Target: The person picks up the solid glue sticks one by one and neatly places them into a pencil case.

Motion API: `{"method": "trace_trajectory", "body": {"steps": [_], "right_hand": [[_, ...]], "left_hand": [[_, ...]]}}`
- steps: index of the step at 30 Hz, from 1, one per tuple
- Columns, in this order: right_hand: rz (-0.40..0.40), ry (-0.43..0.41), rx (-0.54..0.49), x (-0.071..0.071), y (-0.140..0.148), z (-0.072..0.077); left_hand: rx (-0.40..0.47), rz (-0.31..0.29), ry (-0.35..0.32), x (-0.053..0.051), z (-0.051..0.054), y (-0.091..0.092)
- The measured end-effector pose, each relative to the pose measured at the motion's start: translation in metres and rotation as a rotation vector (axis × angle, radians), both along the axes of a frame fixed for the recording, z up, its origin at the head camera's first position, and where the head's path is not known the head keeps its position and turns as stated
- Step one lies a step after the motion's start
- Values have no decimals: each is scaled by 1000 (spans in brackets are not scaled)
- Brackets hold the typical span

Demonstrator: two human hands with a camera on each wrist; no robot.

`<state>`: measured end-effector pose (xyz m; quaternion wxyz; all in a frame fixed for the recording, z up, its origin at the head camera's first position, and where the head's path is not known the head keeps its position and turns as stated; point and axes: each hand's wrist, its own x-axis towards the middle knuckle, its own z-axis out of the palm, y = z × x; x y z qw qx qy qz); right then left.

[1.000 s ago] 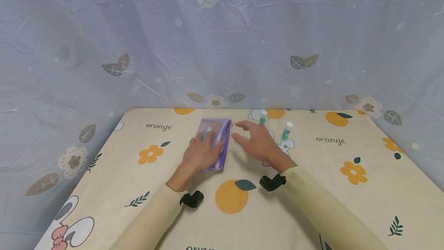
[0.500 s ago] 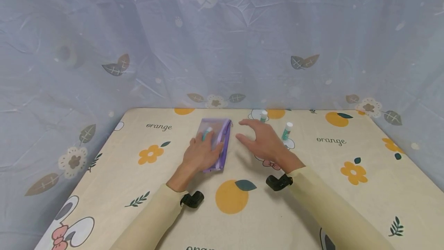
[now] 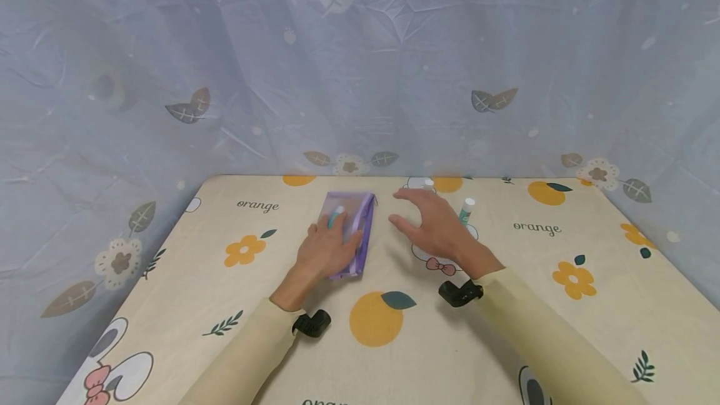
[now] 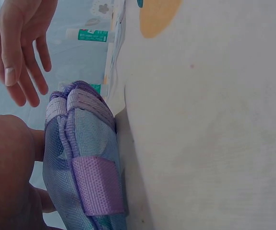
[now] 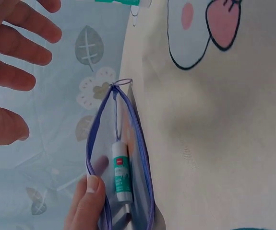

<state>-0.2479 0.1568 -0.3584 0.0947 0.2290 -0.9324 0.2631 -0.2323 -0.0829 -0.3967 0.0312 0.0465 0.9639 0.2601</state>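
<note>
A purple-edged mesh zipper pouch [image 3: 362, 249] lies on the table with its mouth spread toward the right. Inside it, a green-and-white glue stick [image 5: 121, 172] shows through the opening in the right wrist view. My left hand [image 3: 329, 249] lies over the pouch and pinches its upper lip, thumb at the zipper edge. My right hand [image 3: 433, 224] hovers to the right of the mouth, fingers apart and holding nothing. Past it stands one upright glue stick [image 3: 466, 210]; another glue stick [image 3: 429, 185] is mostly hidden behind the right hand.
A cream cloth [image 3: 450, 355] printed with oranges, flowers and rabbits covers the table. Behind it hangs a grey-blue curtain [image 3: 360, 67] with leaf prints, meeting the table's back edge. Each wrist wears a black camera [image 3: 312, 323].
My right hand has drawn away from the pouch mouth to the right, covering more of the rear glue stick. The left hand and the pouch have stayed in place.
</note>
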Motion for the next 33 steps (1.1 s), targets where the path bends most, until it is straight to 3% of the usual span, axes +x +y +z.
{"method": "trace_trajectory", "body": {"steps": [13, 33], "right_hand": [[-6, 51, 20, -2, 10, 5], [-108, 49, 59, -6, 40, 12]], "left_hand": [[10, 6, -9, 1, -1, 0], [10, -5, -10, 1, 0, 0]]}}
